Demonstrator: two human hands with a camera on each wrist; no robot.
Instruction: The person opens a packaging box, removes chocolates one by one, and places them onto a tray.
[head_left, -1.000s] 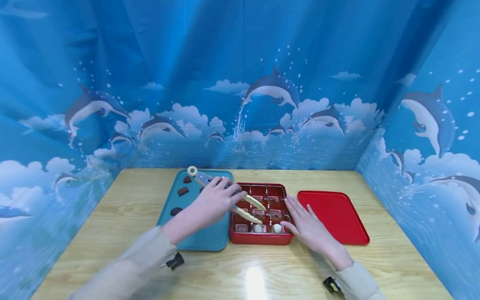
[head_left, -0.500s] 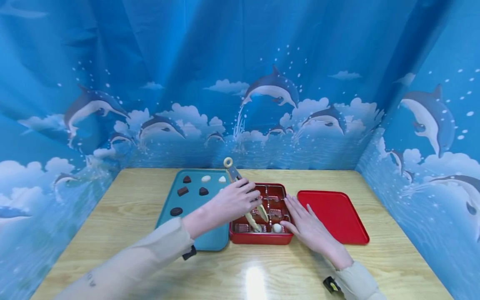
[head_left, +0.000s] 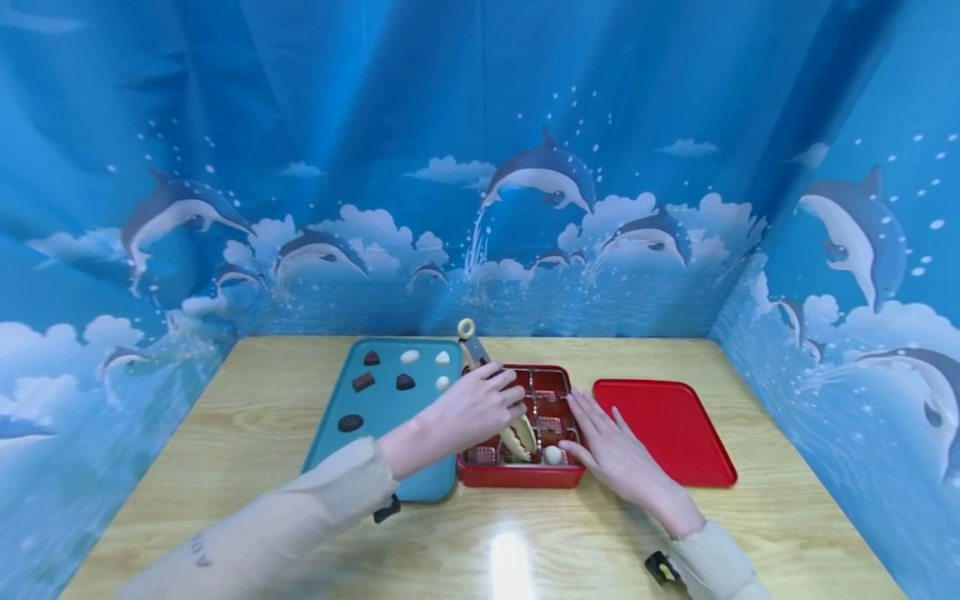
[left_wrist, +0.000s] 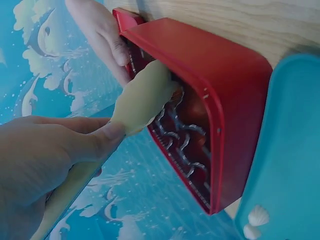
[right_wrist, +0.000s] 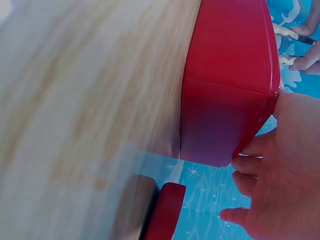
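Note:
My left hand (head_left: 483,406) grips a pair of tongs (head_left: 477,350) with a ring at the top and cream tips. Those tips point down into the front middle compartment of a red box (head_left: 521,477) with a clear divided insert. Whether the tongs pinch anything is hidden in the head view. A round white chocolate (head_left: 552,455) sits in the box's front right compartment. My right hand (head_left: 622,467), fingers straight, rests against the box's right side. In the left wrist view, the cream tongs (left_wrist: 142,100) reach over the box rim (left_wrist: 212,107).
Left of the box lies a teal tray (head_left: 330,450) with several dark and white chocolates, among them a dark oval one (head_left: 350,423) and a white oval one (head_left: 409,357). A red lid (head_left: 663,429) lies to the right. A dolphin-print curtain hangs behind the table.
My left hand has moved right over the box, the tongs turning steeper and their tips dropping into the front middle compartment, then drawing closer together. The right hand stays in place.

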